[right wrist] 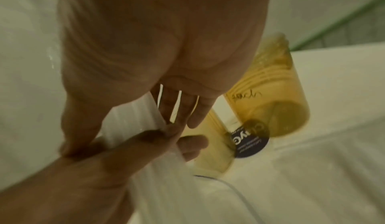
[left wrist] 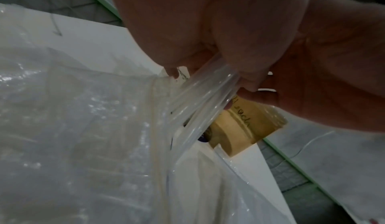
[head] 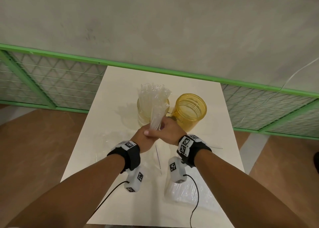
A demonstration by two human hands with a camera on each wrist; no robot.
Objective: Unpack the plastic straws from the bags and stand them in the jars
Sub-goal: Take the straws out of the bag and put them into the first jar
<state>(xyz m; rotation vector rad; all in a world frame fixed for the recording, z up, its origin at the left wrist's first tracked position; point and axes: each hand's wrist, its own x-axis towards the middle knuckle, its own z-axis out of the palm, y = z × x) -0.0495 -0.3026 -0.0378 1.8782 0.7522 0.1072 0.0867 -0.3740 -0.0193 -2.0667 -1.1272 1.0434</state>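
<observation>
A bundle of clear plastic straws [head: 156,105] stands upright over the middle of the white table [head: 215,124], with clear film around it. Both hands meet at its lower end. My left hand [head: 141,138] grips it from the left and my right hand [head: 168,130] wraps it from the right, thumb across the left hand. In the left wrist view, my left hand's fingers [left wrist: 239,74] pinch the clear film [left wrist: 200,102]. Behind the bundle stands a pale yellow jar [head: 142,114], partly hidden. An amber jar [head: 190,111] stands empty to its right.
A full bag of straws [head: 183,192] lies near the table's front right. Crumpled clear plastic [head: 108,141] lies at the left. One thin straw [head: 158,158] lies between my wrists. A green mesh fence [head: 51,82] runs behind the table.
</observation>
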